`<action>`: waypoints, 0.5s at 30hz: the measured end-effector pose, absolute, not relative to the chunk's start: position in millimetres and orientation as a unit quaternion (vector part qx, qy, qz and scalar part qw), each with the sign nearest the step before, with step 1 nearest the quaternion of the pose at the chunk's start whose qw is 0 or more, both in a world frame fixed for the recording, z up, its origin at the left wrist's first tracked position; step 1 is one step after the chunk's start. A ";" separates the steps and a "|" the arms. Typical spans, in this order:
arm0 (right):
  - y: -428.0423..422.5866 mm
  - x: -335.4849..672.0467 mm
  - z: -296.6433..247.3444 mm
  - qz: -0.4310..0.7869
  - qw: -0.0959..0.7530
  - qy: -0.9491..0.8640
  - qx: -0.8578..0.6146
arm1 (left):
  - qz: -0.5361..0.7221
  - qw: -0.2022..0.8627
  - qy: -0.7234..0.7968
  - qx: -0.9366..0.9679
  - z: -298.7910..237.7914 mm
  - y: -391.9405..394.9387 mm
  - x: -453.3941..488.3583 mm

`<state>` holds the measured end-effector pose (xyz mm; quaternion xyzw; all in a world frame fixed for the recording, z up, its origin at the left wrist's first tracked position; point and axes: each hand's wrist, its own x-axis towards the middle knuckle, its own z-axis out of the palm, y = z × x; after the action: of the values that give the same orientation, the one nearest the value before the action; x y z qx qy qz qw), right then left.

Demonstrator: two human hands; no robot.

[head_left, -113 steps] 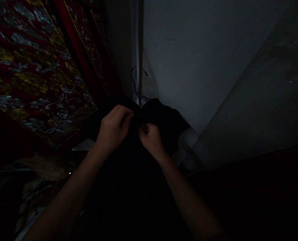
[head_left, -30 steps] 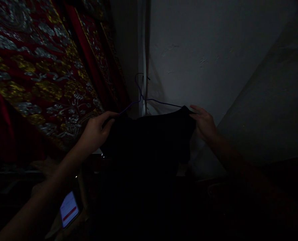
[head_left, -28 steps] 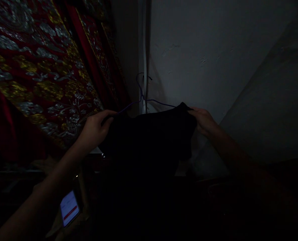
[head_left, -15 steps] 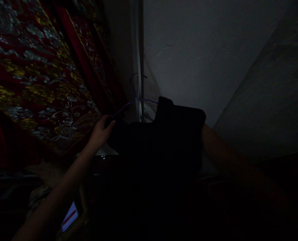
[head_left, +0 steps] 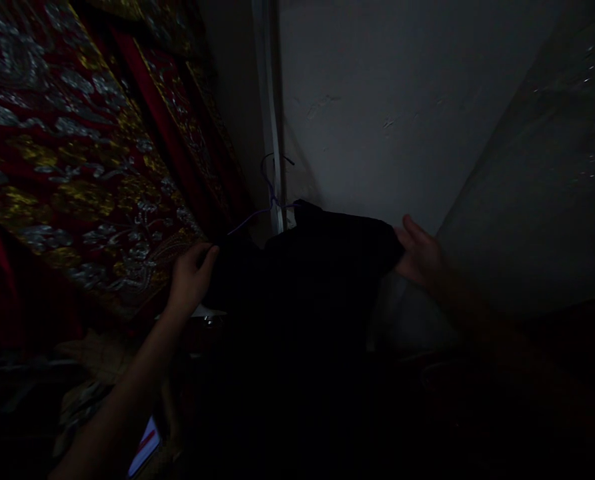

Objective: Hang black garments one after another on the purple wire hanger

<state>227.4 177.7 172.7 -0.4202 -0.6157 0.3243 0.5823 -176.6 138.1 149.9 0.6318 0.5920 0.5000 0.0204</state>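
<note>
A black shirt [head_left: 317,280] hangs on a thin purple wire hanger [head_left: 271,193], whose hook and left arm show above the collar. The cloth is so dark that its folds and lower part cannot be made out. At the left shoulder my left hand [head_left: 191,272] is closed on the shirt's edge, thumb toward me, near the end of the hanger's arm. My right hand [head_left: 420,253] is at the right sleeve end, its fingers on the cloth and its thumb raised; it is slightly blurred.
Red cloth with gold and silver embroidery [head_left: 77,153] hangs on the left. A pale upright strip [head_left: 276,100] runs down beside a grey wall [head_left: 377,87]. Shiny clear sheeting [head_left: 552,153] covers the right side. Low on the left, a lit phone screen [head_left: 145,447] glows beneath my forearm.
My right hand has come out from behind the shirt to the sleeve end. The shirt's right shoulder has sunk and slid inward along the hanger. My left hand has shifted slightly left and down.
</note>
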 end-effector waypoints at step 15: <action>138.6 189.6 216.2 0.326 0.543 -0.655 -0.412 | 0.495 -0.008 0.563 0.662 198.4 168.1 -153.2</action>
<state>189.6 138.6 216.2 -0.4117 -0.6555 0.3262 0.5426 -153.2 168.1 198.4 0.6618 0.5626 0.4954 -0.0081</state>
